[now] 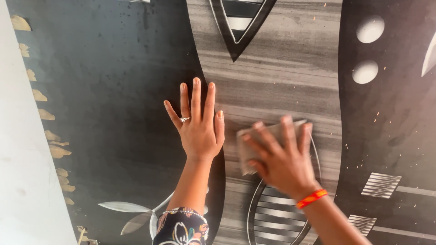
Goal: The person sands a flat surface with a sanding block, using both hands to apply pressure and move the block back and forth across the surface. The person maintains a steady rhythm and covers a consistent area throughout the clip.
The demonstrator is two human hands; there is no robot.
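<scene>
Right hand point(284, 159) is a smear of motion blur, so the exact grip is hard to read, but its fingers press down on a small grey pad point(265, 147), half hidden beneath them. The pad looks flat and rectangular, lying on the grey wood-grain band of the patterned panel point(281, 59), just right of the left hand point(200, 129). That hand lies flat, fingers spread, holding nothing, a ring point(184, 119) showing. Both forearms are cut off below.
</scene>
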